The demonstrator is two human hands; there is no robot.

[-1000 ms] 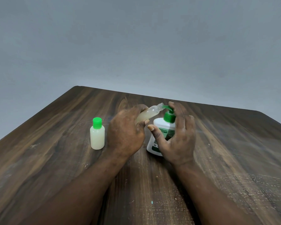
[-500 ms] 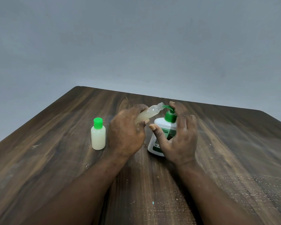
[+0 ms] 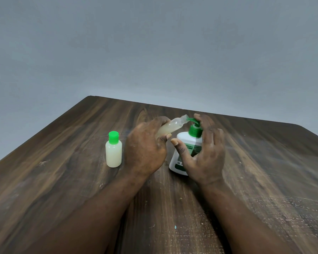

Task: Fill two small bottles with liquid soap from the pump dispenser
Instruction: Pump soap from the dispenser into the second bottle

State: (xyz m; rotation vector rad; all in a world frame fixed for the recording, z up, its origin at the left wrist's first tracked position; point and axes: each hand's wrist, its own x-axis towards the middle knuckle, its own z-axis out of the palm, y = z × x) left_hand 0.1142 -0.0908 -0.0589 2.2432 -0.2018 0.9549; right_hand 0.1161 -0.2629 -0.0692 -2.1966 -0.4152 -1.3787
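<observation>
A white pump dispenser [image 3: 184,143] with a green pump head stands upright at the table's middle. My right hand [image 3: 206,153] sits over it, index finger on the pump top, thumb beside the body. My left hand [image 3: 145,149] grips a small uncapped bottle [image 3: 171,127], tilted, with its mouth against the green nozzle; pale soap shows inside it. A second small bottle [image 3: 113,153], full of pale soap and closed with a green cap, stands upright to the left of my left hand.
The dark wooden table [image 3: 62,171] is worn and scratched, its far edge close behind the dispenser. A plain grey wall rises behind it. A small speck lies on the wood near the front.
The pump head has risen slightly under my right index finger. The held bottle stays at the nozzle. The capped bottle has not moved.
</observation>
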